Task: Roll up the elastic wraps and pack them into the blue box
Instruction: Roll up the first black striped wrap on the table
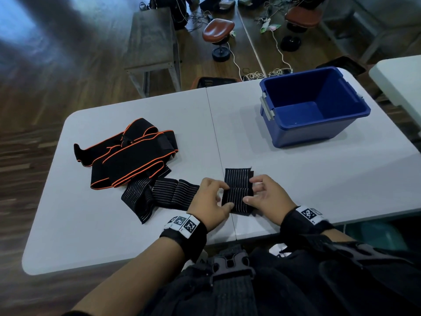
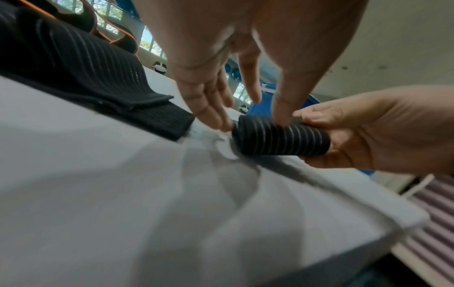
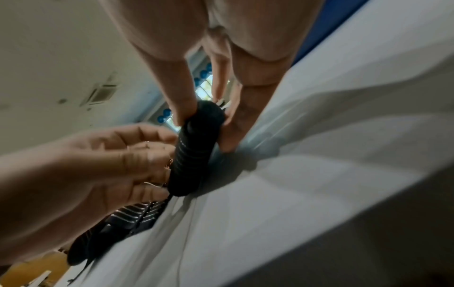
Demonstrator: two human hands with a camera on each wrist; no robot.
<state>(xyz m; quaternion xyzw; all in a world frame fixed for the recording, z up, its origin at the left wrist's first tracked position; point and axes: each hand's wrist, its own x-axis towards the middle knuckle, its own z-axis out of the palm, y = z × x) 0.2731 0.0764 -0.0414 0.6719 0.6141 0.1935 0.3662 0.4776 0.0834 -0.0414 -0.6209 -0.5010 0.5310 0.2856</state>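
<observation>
A black elastic wrap with thin white stripes (image 1: 238,198) lies at the table's front centre, its near part rolled into a short cylinder and its flat tail (image 1: 238,176) reaching away from me. My left hand (image 1: 227,195) pinches the roll's left end and my right hand (image 1: 249,190) grips its right end. The left wrist view shows the roll (image 2: 280,139) on the table, my left thumb on top of it. In the right wrist view my thumb and fingers hold the roll (image 3: 194,155). The blue box (image 1: 314,106) stands open at the far right, nothing visible inside.
A second striped wrap (image 1: 159,197) lies unrolled just left of my left hand. Behind it sits a loose pile of black wraps with orange edging (image 1: 129,156). The grey table (image 1: 296,179) shows bare surface between my hands and the box. A stool and cables are on the floor beyond.
</observation>
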